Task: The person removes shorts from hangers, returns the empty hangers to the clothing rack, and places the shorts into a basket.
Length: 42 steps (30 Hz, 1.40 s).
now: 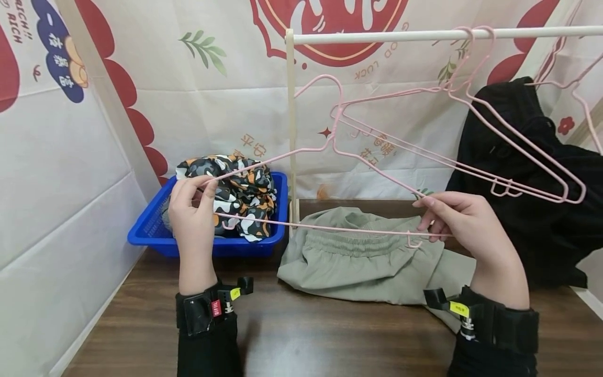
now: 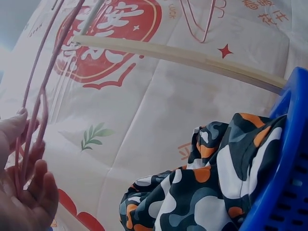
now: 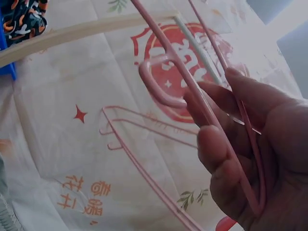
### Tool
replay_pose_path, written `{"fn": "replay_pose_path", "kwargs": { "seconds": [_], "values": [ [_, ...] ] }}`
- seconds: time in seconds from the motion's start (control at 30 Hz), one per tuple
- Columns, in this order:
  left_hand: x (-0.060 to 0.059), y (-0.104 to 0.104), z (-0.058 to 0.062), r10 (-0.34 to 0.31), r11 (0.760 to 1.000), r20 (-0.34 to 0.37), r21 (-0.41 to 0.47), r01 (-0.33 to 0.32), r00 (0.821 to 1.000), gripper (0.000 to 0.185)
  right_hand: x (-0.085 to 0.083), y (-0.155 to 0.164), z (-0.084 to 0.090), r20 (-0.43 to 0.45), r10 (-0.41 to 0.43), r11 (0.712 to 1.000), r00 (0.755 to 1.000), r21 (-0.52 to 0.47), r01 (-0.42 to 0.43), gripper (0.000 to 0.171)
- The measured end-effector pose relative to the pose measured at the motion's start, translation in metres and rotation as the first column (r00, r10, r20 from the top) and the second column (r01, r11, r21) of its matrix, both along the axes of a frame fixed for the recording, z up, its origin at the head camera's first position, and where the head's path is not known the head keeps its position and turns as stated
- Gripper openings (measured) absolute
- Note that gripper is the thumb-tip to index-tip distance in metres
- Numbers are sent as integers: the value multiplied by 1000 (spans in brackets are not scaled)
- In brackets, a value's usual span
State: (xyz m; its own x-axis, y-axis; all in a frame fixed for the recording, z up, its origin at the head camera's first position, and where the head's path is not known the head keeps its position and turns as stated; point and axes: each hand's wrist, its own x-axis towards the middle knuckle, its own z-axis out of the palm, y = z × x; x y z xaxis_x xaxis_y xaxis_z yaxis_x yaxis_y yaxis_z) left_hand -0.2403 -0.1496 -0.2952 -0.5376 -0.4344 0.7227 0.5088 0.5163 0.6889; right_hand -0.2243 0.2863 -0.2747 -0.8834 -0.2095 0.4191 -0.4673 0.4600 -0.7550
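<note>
Leftmost, against a white printed curtain (image 1: 212,104), sits a blue basket (image 1: 151,230) on a dark wooden table (image 1: 330,340). A camouflage garment (image 1: 235,183) in black, white and orange is heaped inside it.

Just in front of the basket, the left hand (image 1: 193,214) is raised with its fingers curled, pinching the left corner of a pink wire hanger (image 1: 330,149). The left wrist view shows the pink wires running between the thumb and fingertips (image 2: 41,180).

The hanger is held level in the air above the table, stretched between both hands, with its hook (image 1: 325,81) pointing up near the middle. A pale wooden post (image 1: 292,131) of a clothes rack stands behind it, carrying a white rail (image 1: 424,35) across the top.

Below the hanger, a pair of olive-green trousers (image 1: 367,256) lies flat on the table, the elastic waistband facing the curtain.

Further right, the right hand (image 1: 457,220) pinches the hanger's right corner. The right wrist view shows the thumb and curled fingers (image 3: 216,144) closed round the wire, beside a small notch loop.

Above and right of that hand, more pink hangers (image 1: 518,157) hang from the rail. A black garment (image 1: 542,183) hangs at the far right, behind them.
</note>
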Motion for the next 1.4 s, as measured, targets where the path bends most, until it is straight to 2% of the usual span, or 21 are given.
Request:
{"fn": "replay_pose_path", "kwargs": {
  "seconds": [0.17, 0.3, 0.47, 0.63, 0.77, 0.83, 0.9, 1.0, 1.1, 1.23, 1.4],
  "values": [
    [-1, -3, -2, -17, 1000, 43, 3, 17, 999, 27, 3, -4, -1, -11, -70, 997, 998, -21, 69, 21],
    [0, 0, -3, -41, 999, 77, 21, 40, 996, 28, 4, -1, -4, 6, -59, 997, 998, -52, 60, 20],
    [1, 8, 0, -72, 997, 102, -1, 72, 992, 24, 7, 9, -6, -43, -41, 995, 998, -93, 37, 20],
    [-1, 17, 1, -96, 995, 101, -27, 99, 990, 22, 13, 15, -3, -107, -101, 993, 989, -70, 94, 19],
    [-3, 23, 1, -76, 996, 148, -29, 81, 986, 23, 18, 16, -1, -98, -168, 986, 981, -26, 166, 20],
    [-4, 26, 2, -51, 996, 202, -55, 64, 978, 22, 19, 18, -1, -90, -194, 981, 977, -15, 194, 19],
    [-5, 28, 2, -33, 994, 269, -94, 60, 963, 22, 21, 20, -2, -84, -211, 977, 974, -13, 211, 19],
    [-6, 31, 4, -34, 986, 356, -139, 89, 934, 25, 25, 24, -2, -90, -239, 971, 967, -19, 238, 17],
    [-6, 34, 5, -54, 982, 404, -145, 123, 913, 29, 27, 27, -3, -106, -263, 965, 959, -13, 263, 14],
    [-5, 36, 7, -69, 983, 424, -126, 134, 903, 31, 31, 29, -2, -140, -300, 952, 944, 22, 306, 13],
    [-4, 37, 9, -91, 986, 412, -91, 141, 907, 32, 40, 38, -2, -178, -349, 932, 920, 42, 361, 13]
  ]
}}
